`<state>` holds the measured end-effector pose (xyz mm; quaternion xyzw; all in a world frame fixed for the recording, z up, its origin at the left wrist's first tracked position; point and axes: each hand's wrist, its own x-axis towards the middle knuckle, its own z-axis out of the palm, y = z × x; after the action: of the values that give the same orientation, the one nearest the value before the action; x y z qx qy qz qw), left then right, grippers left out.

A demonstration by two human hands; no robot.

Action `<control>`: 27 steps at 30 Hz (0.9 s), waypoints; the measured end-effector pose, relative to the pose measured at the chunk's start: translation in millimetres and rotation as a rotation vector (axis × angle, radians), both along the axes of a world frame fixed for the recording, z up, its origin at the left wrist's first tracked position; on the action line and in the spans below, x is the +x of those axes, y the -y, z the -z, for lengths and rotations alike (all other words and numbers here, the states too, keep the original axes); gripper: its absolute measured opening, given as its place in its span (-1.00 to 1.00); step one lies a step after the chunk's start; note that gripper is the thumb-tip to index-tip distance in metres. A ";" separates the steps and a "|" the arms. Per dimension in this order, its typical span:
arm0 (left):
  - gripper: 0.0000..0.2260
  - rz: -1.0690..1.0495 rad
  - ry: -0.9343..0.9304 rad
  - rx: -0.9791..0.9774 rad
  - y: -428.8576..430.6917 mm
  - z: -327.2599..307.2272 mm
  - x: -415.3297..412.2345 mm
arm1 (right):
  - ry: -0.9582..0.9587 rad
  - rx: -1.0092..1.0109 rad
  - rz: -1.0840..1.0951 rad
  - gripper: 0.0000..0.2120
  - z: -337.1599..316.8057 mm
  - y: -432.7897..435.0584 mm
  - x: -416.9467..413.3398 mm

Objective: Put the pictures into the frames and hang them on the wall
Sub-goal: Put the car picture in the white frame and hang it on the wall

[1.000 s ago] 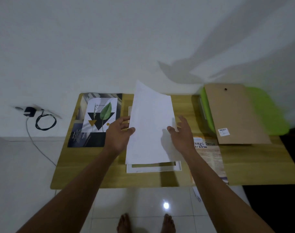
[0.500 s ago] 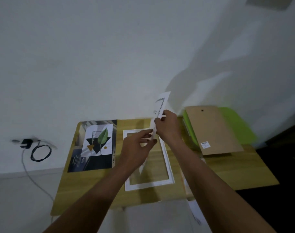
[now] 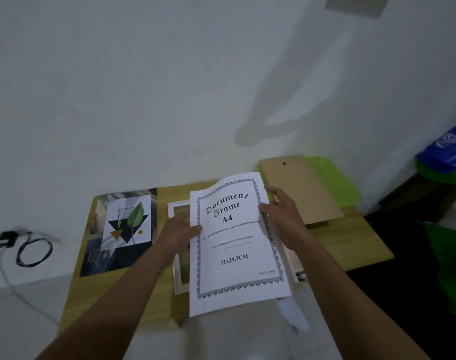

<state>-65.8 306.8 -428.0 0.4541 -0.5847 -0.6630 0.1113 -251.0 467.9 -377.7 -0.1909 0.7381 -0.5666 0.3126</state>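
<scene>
At picture centre the printed insert sheet [image 3: 237, 242] is held above the worktop [image 3: 351, 245], long axis running from the near edge toward the wall. The left grip [image 3: 181, 231] pinches its left margin and the right grip [image 3: 281, 216] pinches its right margin higher up. The white frame [image 3: 178, 278] lies flat directly beneath, showing only along the sheet's left side; the leaf picture [image 3: 129, 222] lies just left of it, long axis parallel, nearer the left grip, so that hand likely fetches it.

The white insert sheet [image 3: 234, 242] reads "Document Frame A4", lower "21x29.7CM", and in small letters at its corner "MADE IN CHINA".
</scene>
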 end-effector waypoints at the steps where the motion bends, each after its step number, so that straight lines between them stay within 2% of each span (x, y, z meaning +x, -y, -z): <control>1: -0.56 -0.006 -0.003 0.006 -6.0 3.9 -0.3 | 0.012 0.013 0.006 -0.57 10.7 -6.7 -2.2; 6: -0.38 0.075 0.081 -0.146 -42.6 35.8 -6.0 | -0.010 0.142 -0.003 -0.59 73.4 -44.3 -19.9; 9: -0.39 0.115 0.172 -0.273 -66.8 57.2 -15.8 | -0.007 0.216 -0.011 -0.60 114.7 -65.7 -31.5; 13: -0.37 0.121 0.269 -0.299 -92.7 87.0 -37.4 | -0.015 0.311 -0.008 -0.62 156.5 -92.6 -49.8; 19: -0.37 0.187 0.315 -0.409 -121.3 113.2 -88.4 | -0.107 0.425 0.068 -0.69 184.1 -121.9 -93.1; 24: -0.53 0.227 0.334 -0.516 -135.5 126.8 -127.2 | -0.216 0.488 0.055 -0.67 194.4 -125.8 -125.9; 27: -0.65 0.217 0.349 -0.556 -134.7 136.0 -140.3 | -0.313 0.511 0.015 -0.73 197.8 -121.7 -139.6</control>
<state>-206.1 441.5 -564.0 0.4481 -0.7981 -0.3985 0.0582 -390.6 589.6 -575.5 -0.1853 0.8975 -0.3284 0.2289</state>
